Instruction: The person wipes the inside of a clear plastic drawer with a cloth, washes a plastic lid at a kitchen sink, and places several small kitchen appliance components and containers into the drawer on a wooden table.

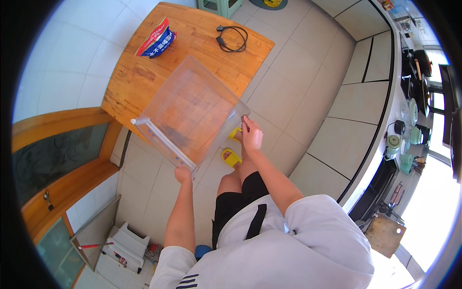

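A clear plastic drawer (191,104) is tilted in front of me, its far part over a wooden table (202,21) and its near part over the floor. A white strip (168,142) with several small blue marks runs along one side. My left hand (183,174) grips the near corner, at the end of that strip. At the right corner, my right hand (252,133) has its fingers closed at the drawer's rim. Something small and dark shows by those fingers; I cannot tell what it is.
A red and blue plastic bag (157,39) and a coiled black power cord (232,39) lie on the table. A green plastic stool (221,6) stands beyond it. Kitchen cabinets (346,126) line the right side. A wooden-framed door (68,159) is at left, above a white step stool (126,244).
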Demonstrator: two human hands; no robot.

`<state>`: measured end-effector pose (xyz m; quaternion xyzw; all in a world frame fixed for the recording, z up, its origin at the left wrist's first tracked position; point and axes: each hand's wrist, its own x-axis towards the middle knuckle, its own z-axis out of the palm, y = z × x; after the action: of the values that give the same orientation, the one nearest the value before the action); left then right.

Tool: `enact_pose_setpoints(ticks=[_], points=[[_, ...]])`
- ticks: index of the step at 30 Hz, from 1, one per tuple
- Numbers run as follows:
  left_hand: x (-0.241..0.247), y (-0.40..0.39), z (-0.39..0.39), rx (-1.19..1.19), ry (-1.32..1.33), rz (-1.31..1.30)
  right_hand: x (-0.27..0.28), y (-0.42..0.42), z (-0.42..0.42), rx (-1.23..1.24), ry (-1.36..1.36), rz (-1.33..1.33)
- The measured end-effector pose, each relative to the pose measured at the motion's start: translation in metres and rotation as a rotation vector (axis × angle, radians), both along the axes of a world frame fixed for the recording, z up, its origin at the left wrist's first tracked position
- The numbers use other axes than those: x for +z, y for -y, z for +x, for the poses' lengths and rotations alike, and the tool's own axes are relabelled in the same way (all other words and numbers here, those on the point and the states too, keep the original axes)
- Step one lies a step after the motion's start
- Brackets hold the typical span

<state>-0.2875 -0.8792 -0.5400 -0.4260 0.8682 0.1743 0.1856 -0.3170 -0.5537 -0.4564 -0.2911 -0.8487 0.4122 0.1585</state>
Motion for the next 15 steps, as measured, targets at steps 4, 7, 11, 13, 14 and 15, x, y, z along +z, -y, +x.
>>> enact_pose_setpoints(ticks=[4, 7, 11, 13, 14, 15], points=[[0.022, -0.023, -0.008, 0.148, 0.001, 0.095, -0.018, 0.028, 0.014, 0.034, 0.025, 0.086], [0.026, -0.018, -0.008, 0.157, -0.01, 0.144, -0.023, 0.059, 0.025, 0.158, 0.035, 0.091], [0.025, -0.016, -0.009, 0.229, -0.063, 0.299, -0.009, 0.099, 0.048, 0.309, -0.003, 0.018], [0.022, -0.007, -0.01, 0.289, -0.048, 0.409, 0.0, 0.092, 0.042, 0.373, 0.228, -0.234], [0.023, -0.002, -0.011, 0.336, -0.011, 0.496, 0.006, 0.087, 0.041, 0.409, 0.34, -0.363], [0.021, 0.0, -0.014, 0.375, 0.034, 0.588, 0.008, 0.076, 0.044, 0.416, 0.292, -0.477]])
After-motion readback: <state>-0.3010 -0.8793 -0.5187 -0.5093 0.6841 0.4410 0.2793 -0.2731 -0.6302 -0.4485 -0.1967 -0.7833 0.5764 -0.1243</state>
